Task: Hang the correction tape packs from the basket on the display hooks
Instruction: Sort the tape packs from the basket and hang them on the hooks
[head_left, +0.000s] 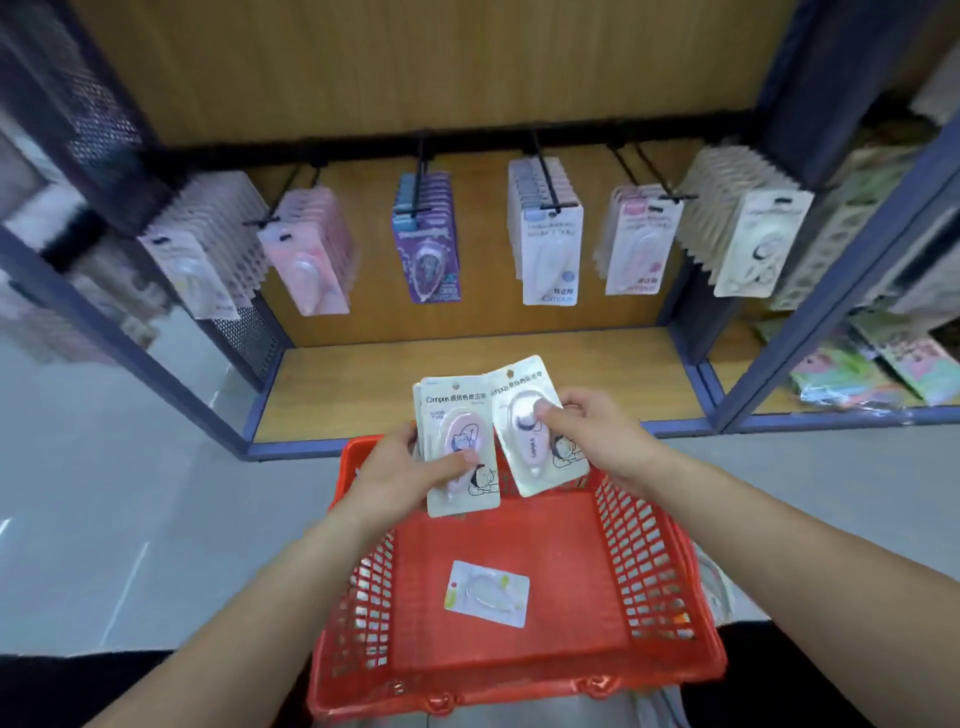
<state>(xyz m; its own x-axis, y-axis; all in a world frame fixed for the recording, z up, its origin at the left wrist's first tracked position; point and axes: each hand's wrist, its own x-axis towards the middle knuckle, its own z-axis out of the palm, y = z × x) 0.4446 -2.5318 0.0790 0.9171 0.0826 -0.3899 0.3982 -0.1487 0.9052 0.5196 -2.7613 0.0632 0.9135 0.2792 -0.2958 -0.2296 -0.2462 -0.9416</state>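
My left hand (402, 475) grips a small stack of pink correction tape packs (457, 415) above the far end of the red basket (649, 561). Beside it, my right hand (592, 434) pinches a single pink pack (540, 467), thumb pressed on its blister. One more pack (488, 592), white with a green mark, lies flat on the basket floor. Ahead, a row of display hooks (545, 171) carries hanging packs: a pink row (641, 244) on the right, a white-blue row (548, 234), a purple row (426, 239) and a pink row (311, 254) on the left.
The display bay has a wooden back panel and a bare wooden bottom shelf (467, 379) in a dark blue frame (810, 332). Further packs hang at the far left (202, 249) and far right (748, 228). Colourful goods (872, 369) lie in the neighbouring bay. Grey floor surrounds the basket.
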